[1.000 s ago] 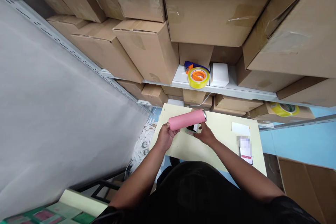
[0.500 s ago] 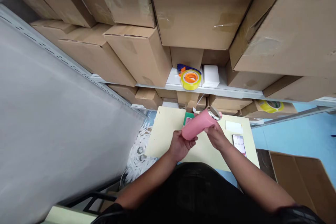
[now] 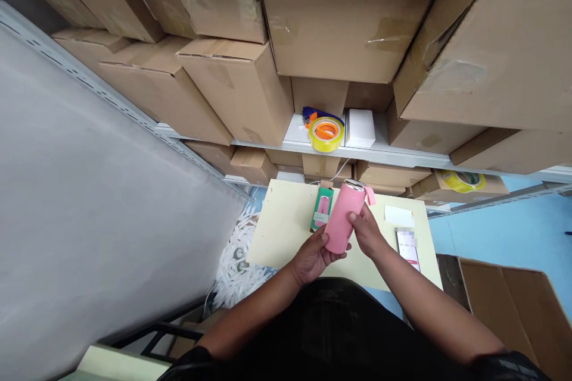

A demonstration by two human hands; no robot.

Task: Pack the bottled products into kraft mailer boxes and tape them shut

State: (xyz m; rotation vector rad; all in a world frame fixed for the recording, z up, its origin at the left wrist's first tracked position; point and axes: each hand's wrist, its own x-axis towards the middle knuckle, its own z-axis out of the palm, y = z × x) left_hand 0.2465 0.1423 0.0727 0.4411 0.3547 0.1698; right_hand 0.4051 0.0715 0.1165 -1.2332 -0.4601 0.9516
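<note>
A pink tumbler [image 3: 342, 220] with a shiny metal-looking top and a pink strap tab at its upper right is held above the table, tilted slightly. My left hand [image 3: 313, 255] is closed around its lower end, with the fingers under the base. At the tumbler's right side, my right hand [image 3: 367, 231] grips it with the thumb on the front; its other fingers are partly hidden behind. Just behind and left of it, a green box [image 3: 322, 209] with a picture of a pink tumbler lies on the cream table [image 3: 277, 220], its end flap raised.
A phone [image 3: 407, 248] showing a timer and a white card-like item [image 3: 399, 215] lie at the table's right. Shelves beyond hold cardboard boxes [image 3: 337, 18], a yellow tape roll [image 3: 326, 134] and a white box [image 3: 360, 128]. Shredded paper [image 3: 243, 250] covers the floor at left.
The tumbler has turned from a strong slant to nearly upright in my hands. My left hand has moved slightly down, and the green box now shows more fully.
</note>
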